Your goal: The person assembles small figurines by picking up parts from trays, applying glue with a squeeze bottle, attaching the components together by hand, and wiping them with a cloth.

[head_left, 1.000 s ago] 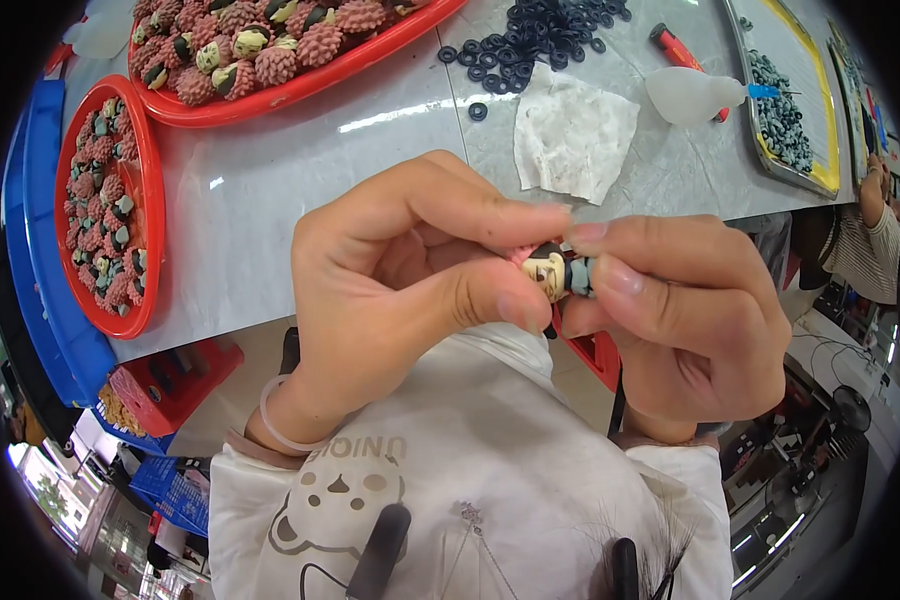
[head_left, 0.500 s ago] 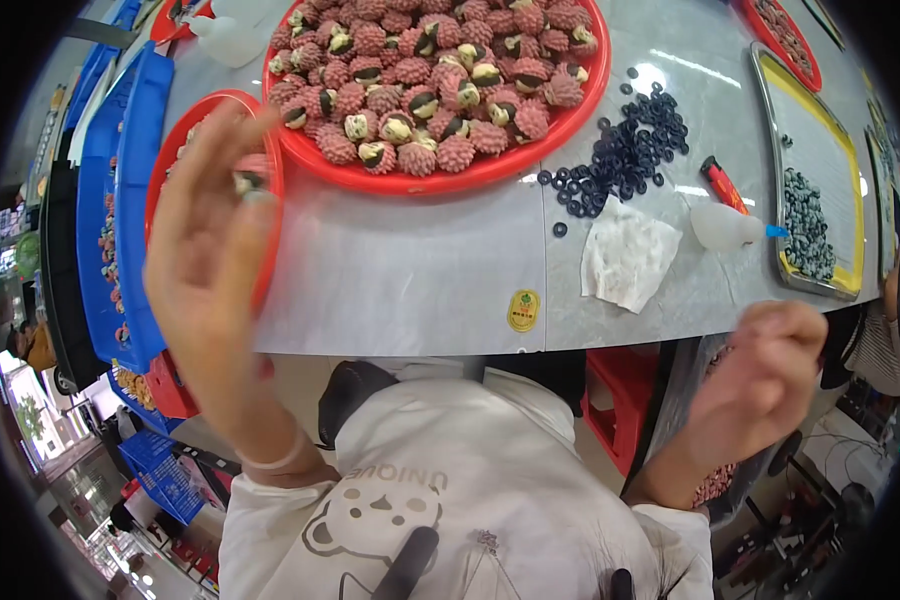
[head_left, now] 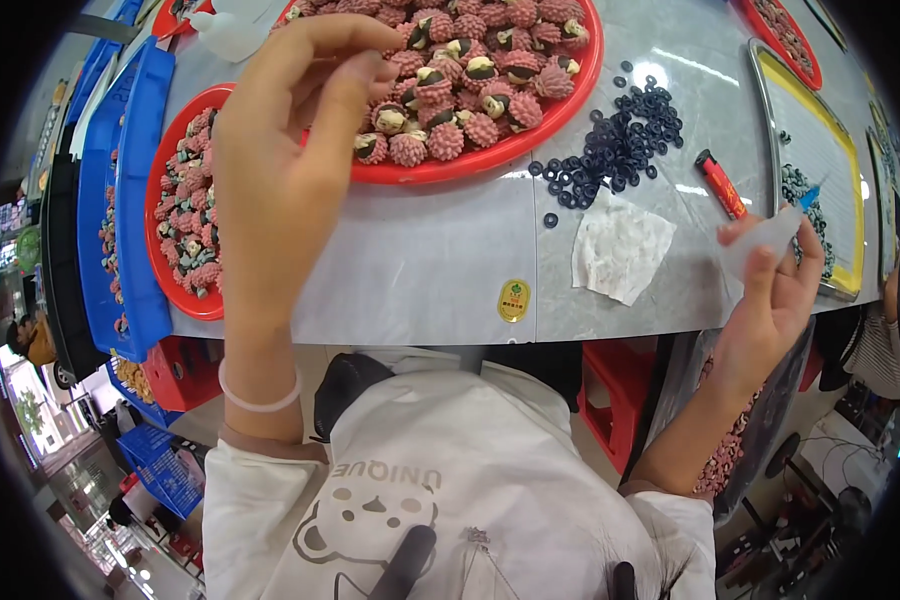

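Note:
My left hand (head_left: pixel 280 185) is raised over the near left part of a large red tray (head_left: pixel 460 171). Its thumb and index finger are apart, and I see nothing between them. Knobbly pink pieces (head_left: pixel 445 141) fill that tray, several with black and cream parts showing. My right hand (head_left: pixel 775 310) is wrapped round a small translucent white squeeze bottle (head_left: pixel 760 250), its blue nozzle tilted up to the right. Beside the bottle lies a red and black lighter-shaped tube (head_left: pixel 722 184). Small dark blue rings (head_left: pixel 625 145) are heaped between the large tray and the tube.
A crumpled white tissue (head_left: pixel 622 248) lies below the rings. On the right stands a metal-edged yellow tray (head_left: pixel 855 200) with small dark speckled pieces. Left of my hand are a smaller red tray (head_left: pixel 157 240) of pink pieces and a blue bin (head_left: pixel 150 130). Another white bottle (head_left: pixel 228 36) stands farther back.
My left hand has moved right, from the smaller red tray to the large one. My right hand has moved up over the table and taken hold of the squeeze bottle, lifting its nozzle.

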{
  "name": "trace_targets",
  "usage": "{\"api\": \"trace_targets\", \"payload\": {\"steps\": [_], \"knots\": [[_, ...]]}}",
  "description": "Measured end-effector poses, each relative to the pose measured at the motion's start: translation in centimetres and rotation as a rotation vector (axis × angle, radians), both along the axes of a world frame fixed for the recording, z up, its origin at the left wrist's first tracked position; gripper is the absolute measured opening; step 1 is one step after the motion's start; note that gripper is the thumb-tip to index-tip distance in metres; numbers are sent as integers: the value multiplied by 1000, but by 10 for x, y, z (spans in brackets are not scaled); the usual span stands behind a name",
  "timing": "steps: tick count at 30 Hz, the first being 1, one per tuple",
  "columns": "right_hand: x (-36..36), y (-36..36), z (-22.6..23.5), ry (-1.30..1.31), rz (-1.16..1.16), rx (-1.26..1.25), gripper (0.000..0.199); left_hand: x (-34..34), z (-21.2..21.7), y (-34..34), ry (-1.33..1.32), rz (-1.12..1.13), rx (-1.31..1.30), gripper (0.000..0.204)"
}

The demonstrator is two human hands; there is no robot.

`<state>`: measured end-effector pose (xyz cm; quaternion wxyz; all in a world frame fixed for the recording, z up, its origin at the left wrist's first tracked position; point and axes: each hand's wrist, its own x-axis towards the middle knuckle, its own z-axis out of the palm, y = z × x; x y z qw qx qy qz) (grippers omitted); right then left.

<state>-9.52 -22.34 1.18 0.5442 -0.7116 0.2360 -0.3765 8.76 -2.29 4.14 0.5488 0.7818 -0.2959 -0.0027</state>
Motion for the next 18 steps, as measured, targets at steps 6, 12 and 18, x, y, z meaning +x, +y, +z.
{"api": "trace_targets", "payload": {"steps": [6,12,18], "knots": [[-11,2,2,48,109,-5,37,-2,-4,-7,-426,-74,500,14],[-17,6,6,22,124,-17,36,-13,6,-14,-69,-15,68,17],[-26,3,15,33,116,71,46,-55,-20,10,604,-425,-478,26]]}}
